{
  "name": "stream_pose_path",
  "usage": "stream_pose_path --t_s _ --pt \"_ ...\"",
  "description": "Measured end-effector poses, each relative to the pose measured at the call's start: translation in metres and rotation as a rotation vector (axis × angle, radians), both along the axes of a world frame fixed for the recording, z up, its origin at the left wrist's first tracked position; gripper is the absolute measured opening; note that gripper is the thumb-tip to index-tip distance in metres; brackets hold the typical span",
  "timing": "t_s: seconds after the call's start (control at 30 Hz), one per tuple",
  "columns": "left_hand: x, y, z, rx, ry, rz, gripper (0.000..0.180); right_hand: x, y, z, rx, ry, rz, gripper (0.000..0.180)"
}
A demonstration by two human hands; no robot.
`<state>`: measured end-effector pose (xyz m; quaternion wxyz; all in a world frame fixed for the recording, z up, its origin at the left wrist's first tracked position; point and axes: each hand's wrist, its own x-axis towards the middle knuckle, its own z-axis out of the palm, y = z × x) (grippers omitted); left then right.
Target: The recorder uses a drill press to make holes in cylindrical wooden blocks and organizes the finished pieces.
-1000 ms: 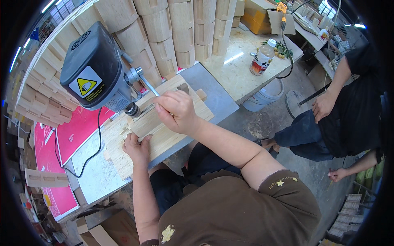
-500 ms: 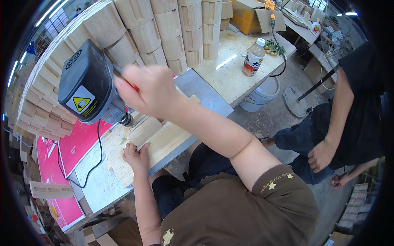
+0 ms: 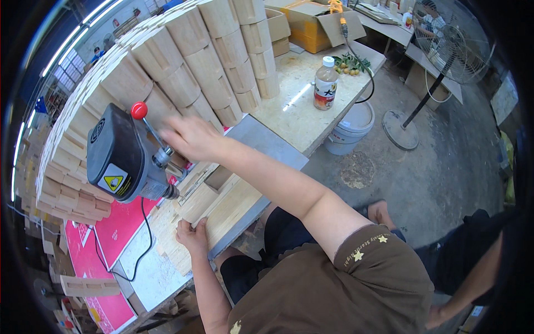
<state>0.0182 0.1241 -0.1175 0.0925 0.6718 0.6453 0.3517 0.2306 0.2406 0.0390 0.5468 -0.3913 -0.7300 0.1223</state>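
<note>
A black drill press (image 3: 117,153) stands over the board with its chuck (image 3: 171,192) pointing down at a pale wooden block (image 3: 199,201). My left hand (image 3: 193,236) grips the near end of this block, thumb and fingers against its edges. Beneath it lies a wooden board jig (image 3: 239,199) with strips fixed on it. My right hand (image 3: 192,136) is beside the press's feed lever, its fingers smeared by motion. The lever's red knob (image 3: 139,110) sticks up uncovered, to the left of that hand. Whether the fingers touch another part of the lever I cannot tell.
Tall stacks of curved wooden blocks (image 3: 189,50) rise behind the press. A drink bottle (image 3: 325,83), small fruits (image 3: 351,68) and a cardboard box (image 3: 311,28) stand on the table. A white bucket (image 3: 350,131), a fan (image 3: 414,106) and another person (image 3: 473,261) are at the right.
My right hand has come off the red knob, which now shows raised. The left hand stays at the block. The view has shifted, and the other person sits lower at the right edge.
</note>
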Motion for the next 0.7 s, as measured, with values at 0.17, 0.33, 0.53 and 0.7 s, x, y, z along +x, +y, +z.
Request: stream_pose_path --t_s 0.17,0.33,0.53,0.7 --pt "0.008 0.001 0.005 -0.101 -0.594 -0.058 0.025 0.035 -0.04 -0.087 -0.264 -0.475 0.079 0.031" --pt "0.016 -0.002 0.016 -0.026 -0.545 -0.051 0.026 0.037 -0.046 -0.098 -0.16 -0.512 0.033 0.027" --pt "-0.022 -0.025 0.021 0.094 -0.206 -0.047 0.028 0.042 -0.041 -0.102 -0.182 -0.512 0.079 0.025" --pt "-0.068 -0.06 0.03 0.093 -0.167 -0.096 0.028 0.032 -0.048 -0.1 -0.107 -0.452 0.185 0.023"
